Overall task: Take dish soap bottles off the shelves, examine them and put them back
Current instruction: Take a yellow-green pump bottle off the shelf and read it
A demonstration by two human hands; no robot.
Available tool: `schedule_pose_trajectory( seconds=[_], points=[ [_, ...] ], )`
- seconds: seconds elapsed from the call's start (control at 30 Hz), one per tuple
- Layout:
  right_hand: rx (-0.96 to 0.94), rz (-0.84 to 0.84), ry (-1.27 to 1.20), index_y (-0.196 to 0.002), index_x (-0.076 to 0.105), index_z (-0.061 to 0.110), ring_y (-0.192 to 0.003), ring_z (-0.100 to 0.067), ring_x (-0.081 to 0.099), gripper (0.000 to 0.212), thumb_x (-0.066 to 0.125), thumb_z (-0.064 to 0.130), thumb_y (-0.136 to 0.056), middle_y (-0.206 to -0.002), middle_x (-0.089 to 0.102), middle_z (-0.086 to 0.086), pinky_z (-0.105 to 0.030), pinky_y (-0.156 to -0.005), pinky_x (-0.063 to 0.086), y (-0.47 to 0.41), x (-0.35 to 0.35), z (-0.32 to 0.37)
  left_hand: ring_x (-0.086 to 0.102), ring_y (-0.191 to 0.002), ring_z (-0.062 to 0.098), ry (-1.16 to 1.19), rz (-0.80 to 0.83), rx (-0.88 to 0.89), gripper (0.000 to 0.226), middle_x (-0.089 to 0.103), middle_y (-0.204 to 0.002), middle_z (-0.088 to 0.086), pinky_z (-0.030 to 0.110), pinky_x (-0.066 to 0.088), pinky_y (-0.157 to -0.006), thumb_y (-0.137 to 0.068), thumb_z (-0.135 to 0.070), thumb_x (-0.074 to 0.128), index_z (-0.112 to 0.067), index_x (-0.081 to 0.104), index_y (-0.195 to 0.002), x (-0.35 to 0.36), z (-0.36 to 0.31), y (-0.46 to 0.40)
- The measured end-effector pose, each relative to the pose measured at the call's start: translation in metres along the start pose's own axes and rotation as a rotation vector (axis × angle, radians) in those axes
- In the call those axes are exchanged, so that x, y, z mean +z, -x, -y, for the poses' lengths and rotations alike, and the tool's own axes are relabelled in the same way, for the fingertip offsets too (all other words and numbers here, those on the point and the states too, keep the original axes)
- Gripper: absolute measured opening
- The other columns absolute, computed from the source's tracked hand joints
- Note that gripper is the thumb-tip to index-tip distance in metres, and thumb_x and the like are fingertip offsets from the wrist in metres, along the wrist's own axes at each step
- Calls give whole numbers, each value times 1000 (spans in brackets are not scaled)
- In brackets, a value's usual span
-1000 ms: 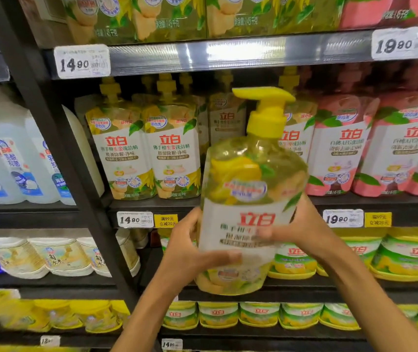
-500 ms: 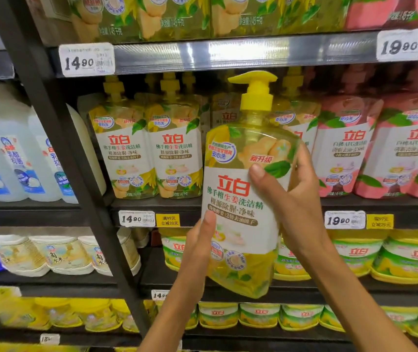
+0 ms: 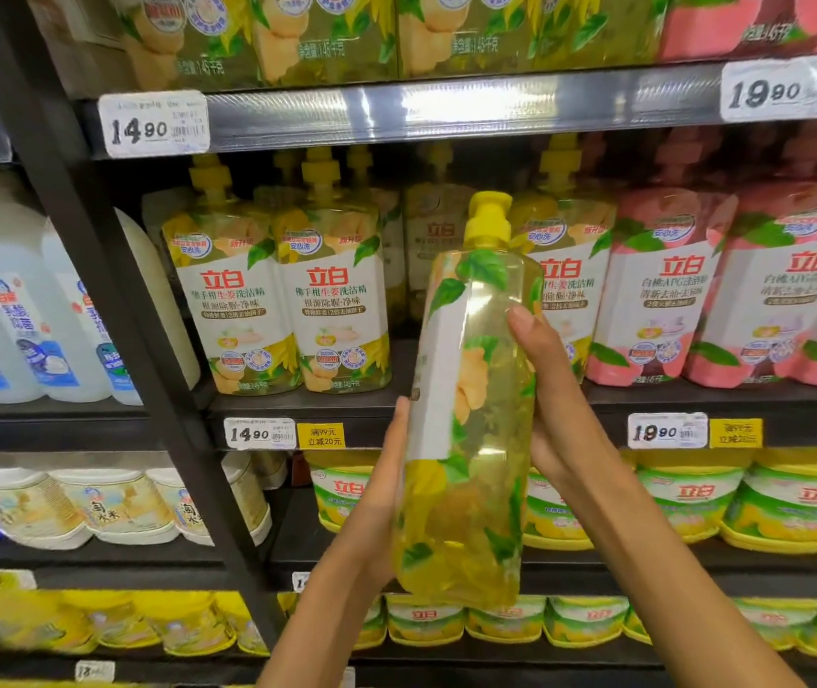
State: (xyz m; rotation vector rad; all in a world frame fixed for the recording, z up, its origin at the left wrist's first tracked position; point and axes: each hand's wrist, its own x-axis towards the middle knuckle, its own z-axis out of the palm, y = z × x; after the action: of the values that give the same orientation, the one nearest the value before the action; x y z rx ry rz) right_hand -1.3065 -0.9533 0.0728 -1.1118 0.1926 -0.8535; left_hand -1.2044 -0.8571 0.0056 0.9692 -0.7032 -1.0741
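Shelves (image 3: 446, 111); hands flanking upright bottle (image 3: 475, 439)

There is only one view, from the person's head. It faces the shelf (image 3: 446, 111) straight on and slightly downward, from very near. The shelf with its price rail fills the whole frame, and both forearms enter from the bottom edge, in front of the shelf.
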Motion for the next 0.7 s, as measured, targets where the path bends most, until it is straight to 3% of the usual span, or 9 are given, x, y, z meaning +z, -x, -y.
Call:
schedule_pose_trajectory(
  seconds=[0.03, 0.1, 0.17, 0.2, 0.33, 0.43, 0.53, 0.6, 0.7],
  points=[
    [-39, -33, 22, -147, 33, 23, -113, -20, 64, 99, 76, 45, -61, -133, 59, -7, -37, -84, 56, 1, 1, 0, 73, -69, 8, -83, -48, 24, 50, 75, -72, 2, 19, 55, -54, -99, -46, 30, -16, 69, -111, -2, -2, 0],
    [-155, -114, 214, -144, 31, 40, -125, -18, 55, 104, 81, 49, -53, -143, 49, -2, -44, -97, 51, 5, 2, 1, 67, -102, 9, -196, -12, 64, 59, 73, -109, -2, 24, 56, -80, -84, -71, 40, -32, 65, -121, -6, -4, 4],
    [-259, -166, 403, -141, 27, 50, -130, -9, 49, 107, 83, 54, -50, -147, 42, 9, -42, -103, 47, 10, 7, 3, 50, -127, 11, -264, 39, 48, 92, 54, -138, -9, 40, 42, -106, -61, -88, 51, -38, 46, -137, -8, -1, 12],
    [-283, -174, 447, -143, 25, 50, -130, -4, 47, 110, 83, 55, -50, -147, 40, 12, -39, -105, 46, 11, 9, 5, 47, -131, 12, -262, 59, 27, 104, 50, -141, -10, 43, 37, -110, -52, -90, 56, -38, 40, -140, -9, 1, 15],
    [-309, -165, 577, -146, 21, 47, -132, 3, 39, 114, 82, 58, -49, -149, 34, 19, -33, -109, 42, 13, 14, 13, 53, -125, 12, -221, 67, 6, 103, 56, -135, -10, 44, 40, -108, -47, -88, 63, -37, 44, -135, 4, -1, 16],
    [-291, -109, 593, -144, 25, 50, -129, -4, 47, 112, 83, 55, -49, -148, 40, 12, -37, -104, 47, 12, 10, 23, 50, -129, 14, -173, 42, 61, 83, 54, -139, -4, 31, 46, -101, -72, -84, 42, -34, 46, -138, 7, 0, 9],
    [-217, -28, 364, -144, 33, 43, -113, -17, 64, 110, 86, 39, -47, -137, 54, -4, -37, -88, 56, 5, 0, 29, 56, -122, 10, -8, 19, 36, 56, 63, -128, -6, 21, 50, -90, -88, -65, 29, -36, 64, -121, 9, -10, 8],
    [-148, 38, 147, -146, 35, 28, -99, -17, 70, 113, 86, 31, -46, -124, 65, -7, -31, -77, 58, -1, -7, 28, 62, -111, 8, 33, 9, -25, 55, 69, -115, -9, 20, 53, -82, -86, -61, 27, -38, 70, -111, 8, -8, 6],
    [-52, 155, -124, -140, 41, 11, -91, -16, 71, 116, 95, 38, -41, -102, 74, -2, -30, -73, 58, -6, -9, 22, 67, -105, 15, 43, 74, -110, 65, 71, -112, 0, 28, 56, -79, -75, -71, 40, -28, 60, -120, 9, 1, 9]
  ],
)
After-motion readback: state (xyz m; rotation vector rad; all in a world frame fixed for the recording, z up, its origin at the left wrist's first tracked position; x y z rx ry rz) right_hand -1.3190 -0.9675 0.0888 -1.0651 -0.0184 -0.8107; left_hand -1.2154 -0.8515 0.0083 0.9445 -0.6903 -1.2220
